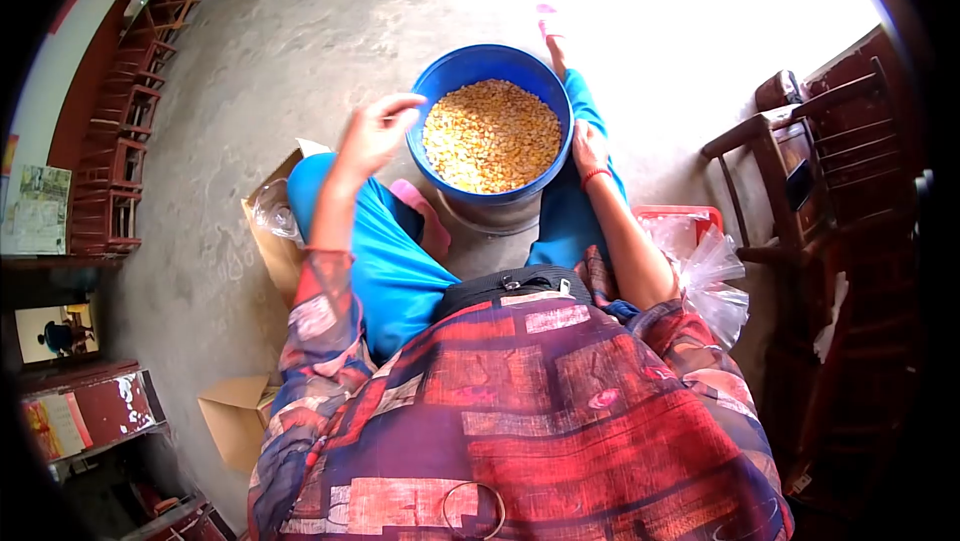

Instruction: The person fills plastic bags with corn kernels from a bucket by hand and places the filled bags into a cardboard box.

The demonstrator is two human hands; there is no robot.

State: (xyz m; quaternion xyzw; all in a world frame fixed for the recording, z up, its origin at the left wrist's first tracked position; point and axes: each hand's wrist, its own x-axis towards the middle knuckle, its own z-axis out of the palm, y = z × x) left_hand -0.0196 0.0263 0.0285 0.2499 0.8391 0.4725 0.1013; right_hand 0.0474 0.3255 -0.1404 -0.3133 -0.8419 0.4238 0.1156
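Observation:
A round blue bucket (420, 156) stands between my knees, holding a wide layer of yellow corn kernels (492, 136). At the bucket's left rim hovers my left hand (376, 133), slightly blurred, its fingers stretched and apart from the thumb, with nothing visible between them. My right hand (590, 148), wearing a red bracelet (596, 174) at the wrist, is close against the bucket's right side over my leg. Its fingers are curled, and whatever they may hold is hidden. Beneath the bucket a round metallic base (490, 216) partly shows.
Cardboard boxes (235, 421) are on the floor at my left, one with clear plastic. To my right a red tray (690, 213) holds clear plastic bags (712, 286), near a dark wooden chair (780, 166). Several wooden chairs (122, 156) line the left wall.

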